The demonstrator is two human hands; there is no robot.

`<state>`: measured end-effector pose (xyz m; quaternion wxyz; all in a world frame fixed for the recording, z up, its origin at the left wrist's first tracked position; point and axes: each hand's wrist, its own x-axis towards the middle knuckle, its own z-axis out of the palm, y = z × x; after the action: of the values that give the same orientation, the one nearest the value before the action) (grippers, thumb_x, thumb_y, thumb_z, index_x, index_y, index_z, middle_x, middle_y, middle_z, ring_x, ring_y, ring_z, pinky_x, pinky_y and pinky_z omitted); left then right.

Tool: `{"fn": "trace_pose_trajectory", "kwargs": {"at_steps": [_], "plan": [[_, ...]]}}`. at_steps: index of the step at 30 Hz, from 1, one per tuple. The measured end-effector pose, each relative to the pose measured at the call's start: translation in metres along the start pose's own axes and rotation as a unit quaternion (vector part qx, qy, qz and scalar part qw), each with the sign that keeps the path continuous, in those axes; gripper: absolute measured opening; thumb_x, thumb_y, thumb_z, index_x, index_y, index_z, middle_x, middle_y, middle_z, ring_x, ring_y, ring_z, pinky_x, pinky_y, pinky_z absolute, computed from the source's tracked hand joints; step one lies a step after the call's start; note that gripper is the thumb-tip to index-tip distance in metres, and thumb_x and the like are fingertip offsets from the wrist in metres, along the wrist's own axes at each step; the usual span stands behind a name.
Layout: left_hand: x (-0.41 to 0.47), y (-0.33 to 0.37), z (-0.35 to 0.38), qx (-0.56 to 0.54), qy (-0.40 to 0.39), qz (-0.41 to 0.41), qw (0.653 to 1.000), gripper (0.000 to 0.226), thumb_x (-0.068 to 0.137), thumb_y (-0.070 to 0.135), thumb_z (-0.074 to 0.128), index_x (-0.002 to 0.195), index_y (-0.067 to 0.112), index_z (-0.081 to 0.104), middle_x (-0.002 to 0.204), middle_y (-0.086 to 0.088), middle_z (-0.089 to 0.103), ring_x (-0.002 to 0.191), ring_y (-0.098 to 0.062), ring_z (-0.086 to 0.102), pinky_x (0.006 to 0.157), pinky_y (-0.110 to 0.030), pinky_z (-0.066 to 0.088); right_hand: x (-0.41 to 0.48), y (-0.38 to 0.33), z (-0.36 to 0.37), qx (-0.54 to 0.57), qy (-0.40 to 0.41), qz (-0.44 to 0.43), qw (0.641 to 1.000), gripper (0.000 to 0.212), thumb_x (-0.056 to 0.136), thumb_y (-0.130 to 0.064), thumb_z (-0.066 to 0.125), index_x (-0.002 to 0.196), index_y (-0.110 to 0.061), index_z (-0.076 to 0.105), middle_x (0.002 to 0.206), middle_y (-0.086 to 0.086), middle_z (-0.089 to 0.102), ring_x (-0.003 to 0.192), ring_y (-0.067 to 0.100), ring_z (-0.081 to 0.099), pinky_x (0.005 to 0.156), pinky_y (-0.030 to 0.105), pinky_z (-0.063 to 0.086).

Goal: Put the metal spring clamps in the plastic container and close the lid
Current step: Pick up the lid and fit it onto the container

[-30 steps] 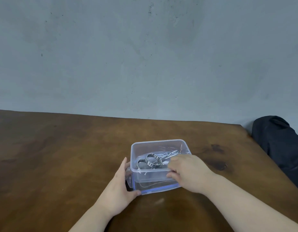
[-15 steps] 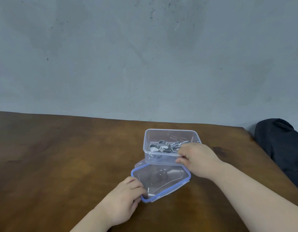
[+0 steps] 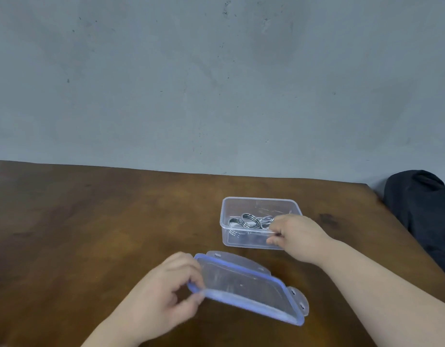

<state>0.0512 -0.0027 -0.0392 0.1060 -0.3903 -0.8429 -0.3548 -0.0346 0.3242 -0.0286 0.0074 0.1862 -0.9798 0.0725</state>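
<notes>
The left hand [image 3: 166, 291] reaches in from the lower edge with its fingers curled, pinching the left end of the clear rectangular plastic lid with a blue seal rim [image 3: 244, 284]; that end looks slightly raised, and the lid's rounded locking tabs stick out along its far and right sides. The right hand [image 3: 296, 234] comes in on a bare forearm from the lower right, its fingertips closed on the near right wall of the transparent rectangular plastic container [image 3: 241, 240], thumb on the outside. The container stands open on the dark brown wooden table [image 3: 91, 221], just beyond the lid and apart from it. Inside lie the shiny metal spring clamps [image 3: 249, 220], their round wire loops overlapping against the near wall; how many there are is unclear. The tabletop is smooth with darker stains. Behind it rises a matt grey-blue wall [image 3: 216, 83] with small specks. A black fabric bundle [image 3: 421, 211] sits past the table's right edge. No writing is legible anywhere.
</notes>
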Motion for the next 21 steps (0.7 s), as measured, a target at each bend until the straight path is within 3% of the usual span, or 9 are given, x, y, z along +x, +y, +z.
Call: {"fn": "trace_pose_trajectory", "kwargs": {"at_steps": [3, 9, 11, 13, 15, 18, 19, 20, 21], "plan": [[0.009, 0.01, -0.009, -0.016, 0.043, -0.029, 0.999, 0.006, 0.092, 0.031, 0.061, 0.087, 0.027, 0.061, 0.092, 0.018, 0.059, 0.084, -0.013, 0.061, 0.071, -0.034, 0.052, -0.001, -0.001, 0.008, -0.003, -0.023, -0.002, 1.0, 0.044, 0.093, -0.039, 0.065, 0.062, -0.021, 0.039, 0.068, -0.008, 0.043, 0.072, 0.015, 0.045, 0.06, 0.034, 0.032], [0.027, 0.019, -0.009, 0.003, 0.172, -0.128, 0.977, 0.01, 0.089, 0.033, 0.051, 0.08, 0.034, 0.056, 0.085, 0.017, 0.062, 0.076, -0.007, 0.06, 0.064, -0.013, 0.042, -0.015, -0.006, 0.021, -0.005, -0.033, -0.025, 0.999, 0.039, 0.088, -0.04, 0.062, 0.062, -0.025, 0.037, 0.068, -0.009, 0.043, 0.072, 0.012, 0.04, 0.062, 0.032, 0.033], [0.036, 0.017, -0.004, -0.004, 0.205, -0.198, 0.958, 0.018, 0.09, 0.021, 0.057, 0.075, 0.03, 0.058, 0.086, 0.017, 0.065, 0.077, -0.005, 0.06, 0.062, -0.01, 0.041, -0.018, -0.005, 0.019, 0.085, -0.047, 0.007, 0.995, 0.026, 0.083, -0.036, 0.057, 0.061, -0.035, 0.042, 0.069, -0.014, 0.046, 0.071, 0.01, 0.044, 0.061, 0.035, 0.041], [0.05, 0.017, -0.001, -0.012, 0.217, -0.261, 0.941, 0.025, 0.094, 0.015, 0.056, 0.074, 0.029, 0.059, 0.083, 0.019, 0.066, 0.072, -0.001, 0.059, 0.057, -0.013, 0.04, -0.023, -0.006, 0.01, 0.191, 0.032, 0.025, 0.981, 0.036, 0.09, -0.018, 0.057, 0.063, -0.041, 0.054, 0.075, -0.008, 0.052, 0.071, 0.015, 0.052, 0.064, 0.034, 0.048], [0.066, 0.014, -0.001, -0.033, 0.233, -0.307, 0.922, 0.026, 0.098, 0.02, 0.054, 0.075, 0.029, 0.061, 0.075, 0.017, 0.067, 0.062, 0.0, 0.057, 0.054, -0.02, 0.039, -0.031, -0.006, 0.003, 0.365, 0.117, 0.07, 0.921, 0.047, 0.097, -0.009, 0.053, 0.055, -0.024, 0.07, 0.066, 0.001, 0.06, 0.059, 0.016, 0.059, 0.059, 0.027, 0.05], [0.09, 0.003, 0.001, -0.076, 0.261, -0.347, 0.898, 0.028, 0.101, 0.026, 0.052, 0.075, 0.023, 0.063, 0.064, 0.005, 0.067, 0.059, -0.007, 0.057, 0.055, -0.029, 0.04, -0.041, -0.007, -0.004, 0.511, 0.205, 0.092, 0.83, 0.068, 0.106, -0.043, 0.031, 0.067, -0.012, 0.078, 0.063, 0.01, 0.071, 0.06, 0.022, 0.066, 0.062, 0.029, 0.05], [0.098, -0.002, 0.003, -0.084, 0.262, -0.356, 0.893, 0.03, 0.1, 0.028, 0.052, 0.073, 0.021, 0.063, 0.065, 0.003, 0.067, 0.061, -0.013, 0.058, 0.055, -0.031, 0.04, -0.044, -0.005, -0.004, 0.599, 0.214, 0.088, 0.767, 0.07, 0.103, -0.052, 0.031, 0.08, -0.005, 0.077, 0.069, 0.02, 0.069, 0.066, 0.029, 0.065, 0.064, 0.033, 0.05], [0.106, -0.006, 0.006, -0.092, 0.259, -0.363, 0.89, 0.032, 0.1, 0.03, 0.053, 0.072, 0.019, 0.062, 0.065, 0.003, 0.067, 0.061, -0.016, 0.057, 0.055, -0.031, 0.04, -0.044, -0.005, -0.005, 0.643, 0.205, 0.087, 0.733, 0.066, 0.1, -0.055, 0.039, 0.09, 0.002, 0.072, 0.072, 0.026, 0.064, 0.07, 0.032, 0.063, 0.065, 0.035, 0.05], [0.113, -0.011, 0.008, -0.095, 0.248, -0.371, 0.89, 0.034, 0.1, 0.032, 0.053, 0.071, 0.018, 0.062, 0.064, 0.002, 0.066, 0.059, -0.017, 0.055, 0.054, -0.031, 0.04, -0.044, -0.005, -0.006, 0.645, 0.2, 0.096, 0.731, 0.055, 0.097, -0.049, 0.05, 0.094, 0.003, 0.067, 0.073, 0.026, 0.062, 0.069, 0.03, 0.061, 0.063, 0.032, 0.048]]}}
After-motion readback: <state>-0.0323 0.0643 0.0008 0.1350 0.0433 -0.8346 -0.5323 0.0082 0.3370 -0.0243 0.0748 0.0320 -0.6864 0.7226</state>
